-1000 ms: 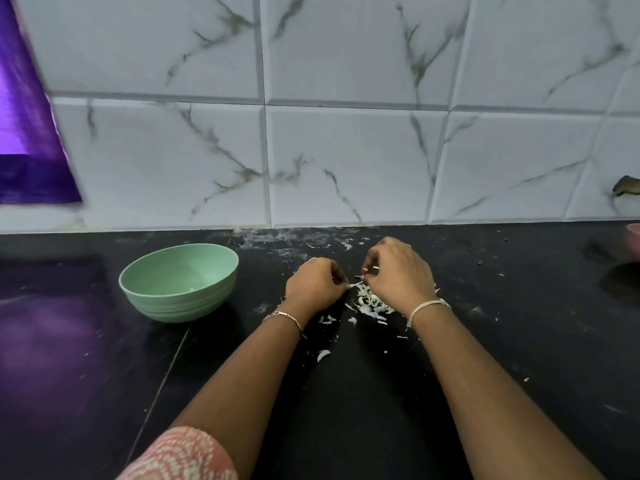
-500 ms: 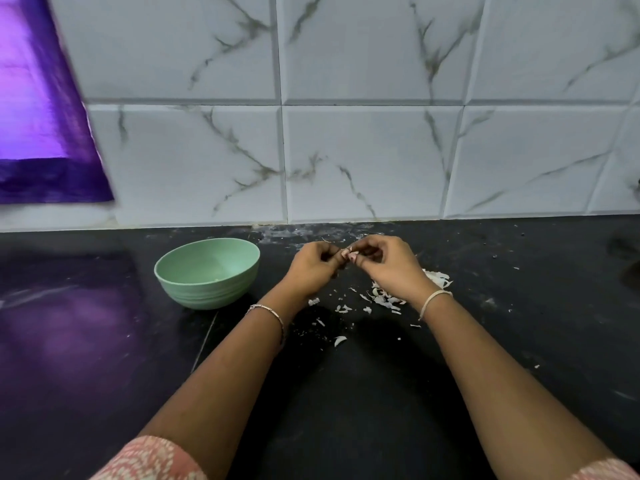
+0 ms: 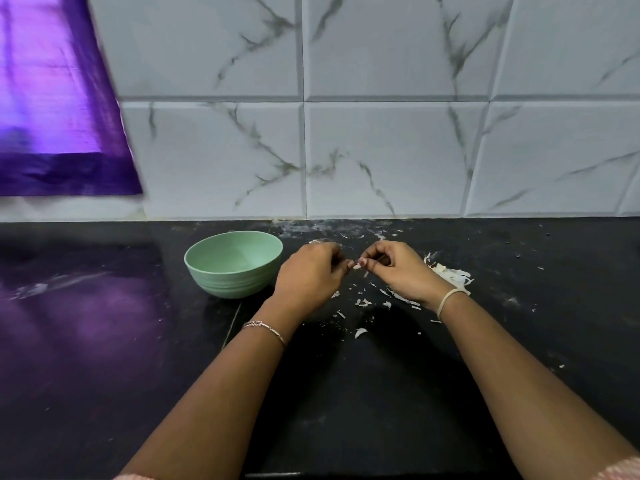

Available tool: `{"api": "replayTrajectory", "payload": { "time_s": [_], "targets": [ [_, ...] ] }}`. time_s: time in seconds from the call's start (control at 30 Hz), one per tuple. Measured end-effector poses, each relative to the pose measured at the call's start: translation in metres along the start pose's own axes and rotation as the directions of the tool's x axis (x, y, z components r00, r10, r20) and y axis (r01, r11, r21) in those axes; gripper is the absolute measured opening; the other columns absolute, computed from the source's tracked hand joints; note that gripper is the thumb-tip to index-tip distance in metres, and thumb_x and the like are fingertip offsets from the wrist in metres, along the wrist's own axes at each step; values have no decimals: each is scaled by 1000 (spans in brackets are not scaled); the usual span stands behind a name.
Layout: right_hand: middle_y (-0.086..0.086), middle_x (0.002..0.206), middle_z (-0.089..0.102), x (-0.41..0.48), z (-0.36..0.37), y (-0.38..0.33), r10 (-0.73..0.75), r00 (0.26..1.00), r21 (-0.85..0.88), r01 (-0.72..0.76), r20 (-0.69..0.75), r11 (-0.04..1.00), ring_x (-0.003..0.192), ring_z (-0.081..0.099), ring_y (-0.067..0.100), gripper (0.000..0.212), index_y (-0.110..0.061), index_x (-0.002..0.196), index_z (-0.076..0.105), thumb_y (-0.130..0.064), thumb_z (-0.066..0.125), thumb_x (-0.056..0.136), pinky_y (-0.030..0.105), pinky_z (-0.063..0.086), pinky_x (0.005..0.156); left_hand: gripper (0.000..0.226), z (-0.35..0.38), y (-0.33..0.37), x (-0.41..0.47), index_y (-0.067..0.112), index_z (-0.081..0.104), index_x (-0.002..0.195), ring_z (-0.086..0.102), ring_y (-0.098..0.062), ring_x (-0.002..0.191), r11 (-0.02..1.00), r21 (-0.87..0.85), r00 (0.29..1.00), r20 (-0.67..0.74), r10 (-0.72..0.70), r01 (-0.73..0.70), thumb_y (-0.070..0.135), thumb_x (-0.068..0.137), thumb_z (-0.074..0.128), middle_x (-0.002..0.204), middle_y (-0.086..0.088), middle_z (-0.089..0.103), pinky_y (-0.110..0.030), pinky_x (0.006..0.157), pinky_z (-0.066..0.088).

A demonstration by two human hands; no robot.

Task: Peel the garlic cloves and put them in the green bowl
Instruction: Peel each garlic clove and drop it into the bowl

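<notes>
The green bowl (image 3: 232, 263) stands on the black counter, left of my hands, and looks empty. My left hand (image 3: 309, 273) and my right hand (image 3: 398, 268) are raised a little above the counter, fingertips meeting. Between them they pinch a small garlic clove (image 3: 357, 265), of which only a pale tip shows. A pile of white garlic skins (image 3: 450, 273) lies behind my right wrist, and loose flakes (image 3: 363, 302) are scattered below the hands.
The black counter (image 3: 346, 393) runs up to a white marble-tiled wall (image 3: 381, 150). A purple cloth (image 3: 59, 109) hangs at the upper left, reflected on the counter. More scraps lie by the wall behind my hands.
My hands have lifted off the pile of skins and come together with the clove between the fingertips. The view has shifted, so the bowl sits closer to my left hand.
</notes>
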State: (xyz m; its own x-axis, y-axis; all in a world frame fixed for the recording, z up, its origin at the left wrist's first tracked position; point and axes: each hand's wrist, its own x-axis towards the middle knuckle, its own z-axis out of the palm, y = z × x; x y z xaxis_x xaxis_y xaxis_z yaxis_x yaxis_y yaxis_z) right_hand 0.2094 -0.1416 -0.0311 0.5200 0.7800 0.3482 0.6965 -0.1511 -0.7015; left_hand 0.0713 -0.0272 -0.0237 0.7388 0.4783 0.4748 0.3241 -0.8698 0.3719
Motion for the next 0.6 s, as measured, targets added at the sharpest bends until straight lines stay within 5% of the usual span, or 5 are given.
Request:
{"api": "replayTrajectory", "payload": {
  "time_s": [0.13, 0.23, 0.33, 0.47, 0.6],
  "targets": [
    [4, 87, 71, -1, -1, 0, -13, 1000, -48, 13, -6, 999, 77, 60, 12, 5, -16, 92, 67, -20, 65, 92, 29, 49, 76, 29, -15, 0, -1, 23, 54, 121, 48, -27, 118, 911, 412, 992, -108, 62, -12, 33, 94, 57, 121, -4, 59, -39, 86, 41],
    [1, 88, 71, -3, -1, 0, -29, 1000, -54, 30, 9, 998, 79, 62, 13, 5, -15, 93, 68, -19, 65, 92, 28, 49, 77, 65, -27, -8, -1, 31, 27, 148, 37, -33, 130, 835, 529, 989, -77, -130, 151, 28, 92, 58, 141, -12, 43, -52, 106, 29],
    [-4, 84, 70, -5, -2, 0, -28, 1000, -53, 28, 1, 998, 76, 62, 8, 6, -14, 93, 69, -19, 66, 91, 22, 48, 73, 81, -34, -17, -3, 25, 3, 155, 39, -36, 131, 791, 553, 952, -12, -306, 261, 33, 94, 56, 141, -16, 46, -61, 113, 17],
    [-6, 83, 70, -7, -2, 3, -10, 1000, -34, 10, -5, 999, 78, 64, 9, 1, -19, 89, 69, -20, 68, 90, 25, 50, 77, 75, -38, -21, -4, 9, 11, 154, 52, -31, 124, 786, 540, 932, 8, -364, 302, 22, 94, 53, 132, -10, 57, -60, 112, 22],
    [-8, 79, 72, -9, -1, 1, -28, 999, -40, 26, -32, 999, 79, 66, 7, 3, -21, 86, 72, -20, 70, 88, 22, 50, 75, 65, -37, -20, -6, 12, 27, 147, 60, -28, 113, 820, 521, 961, -3, -277, 238, 4, 87, 51, 121, -5, 63, -42, 100, 36]
  ]
}}
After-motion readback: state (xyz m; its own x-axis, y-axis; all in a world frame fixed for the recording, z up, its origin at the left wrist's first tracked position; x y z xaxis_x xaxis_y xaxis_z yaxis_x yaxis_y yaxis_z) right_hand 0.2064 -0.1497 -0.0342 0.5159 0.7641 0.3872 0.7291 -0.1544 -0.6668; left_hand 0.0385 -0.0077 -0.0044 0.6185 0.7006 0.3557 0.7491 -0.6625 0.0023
